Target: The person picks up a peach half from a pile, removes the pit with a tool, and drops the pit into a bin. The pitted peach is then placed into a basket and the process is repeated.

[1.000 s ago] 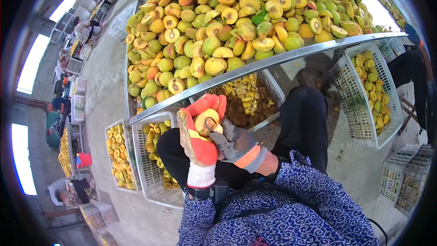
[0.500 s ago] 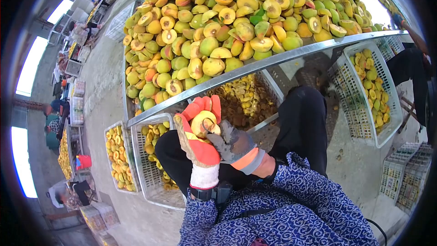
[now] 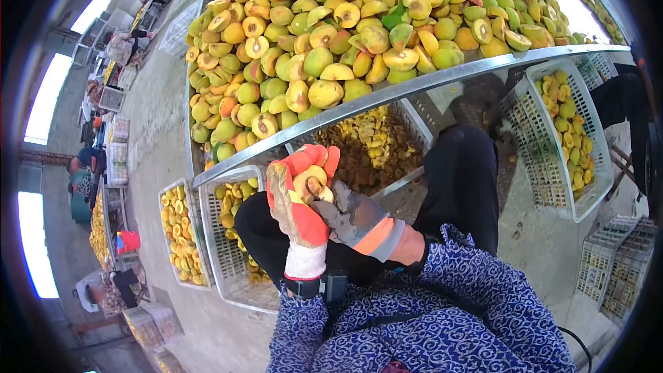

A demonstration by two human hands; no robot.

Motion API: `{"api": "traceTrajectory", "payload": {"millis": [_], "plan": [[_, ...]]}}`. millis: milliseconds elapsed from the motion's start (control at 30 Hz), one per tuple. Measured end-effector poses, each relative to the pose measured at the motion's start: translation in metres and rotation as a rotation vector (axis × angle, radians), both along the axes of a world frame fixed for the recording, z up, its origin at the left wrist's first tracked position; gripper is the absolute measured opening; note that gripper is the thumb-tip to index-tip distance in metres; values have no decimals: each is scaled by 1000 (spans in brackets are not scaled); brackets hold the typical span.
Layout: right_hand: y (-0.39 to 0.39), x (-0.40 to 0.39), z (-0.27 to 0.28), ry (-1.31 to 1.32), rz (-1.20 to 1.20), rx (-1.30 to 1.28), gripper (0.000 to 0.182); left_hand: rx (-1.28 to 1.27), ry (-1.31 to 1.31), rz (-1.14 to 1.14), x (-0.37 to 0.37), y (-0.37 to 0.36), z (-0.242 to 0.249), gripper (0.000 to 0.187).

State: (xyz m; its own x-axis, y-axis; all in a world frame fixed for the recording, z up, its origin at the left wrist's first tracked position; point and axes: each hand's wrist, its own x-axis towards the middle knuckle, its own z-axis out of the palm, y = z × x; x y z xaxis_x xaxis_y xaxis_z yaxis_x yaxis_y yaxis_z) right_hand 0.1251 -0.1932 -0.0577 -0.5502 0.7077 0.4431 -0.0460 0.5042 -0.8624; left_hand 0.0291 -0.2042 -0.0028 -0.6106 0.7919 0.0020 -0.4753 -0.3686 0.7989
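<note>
My left hand [image 3: 298,197], in a red and white glove, is closed around a halved peach [image 3: 312,183]. The cut face is turned up and shows a brown centre. Against that face presses my right hand [image 3: 349,215], in a dark grey glove with an orange band. Its fingers are closed on a small curved pitting knife, mostly hidden now by the glove and the fruit. Both hands are over my lap, in front of the metal-edged table [image 3: 414,88] heaped with peach halves [image 3: 324,59].
Below the table edge is a crate with yellow and brown scraps [image 3: 376,148]. White crates of peach halves stand at left [image 3: 238,269] and right [image 3: 552,166]. Stacked crates [image 3: 615,262] are at lower right. Other people work along tables at far left.
The peach half has tilted in my left hand, and my right hand has moved slightly with it. The curved knife, visible over the fruit before, is now mostly hidden. The view has shifted a little.
</note>
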Motion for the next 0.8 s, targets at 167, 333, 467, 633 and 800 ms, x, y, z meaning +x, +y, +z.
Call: {"api": "traceTrajectory", "payload": {"millis": [167,333,467,633,800], "plan": [[7,-6,-1,242,134,-190,47,8,186,-19,-5,5,-2,39],[21,6,47,205,216,-821,46,-41,218,-69,2,13,14,50],[13,-4,6,135,-11,-132,39,-136,173,-120,-2,13,21,51],[12,-8,-10,160,71,-158,55,-38,169,-124,-3,16,10,42],[20,-3,0,66,-8,10,51,43,203,-88,0,23,8,40]]}}
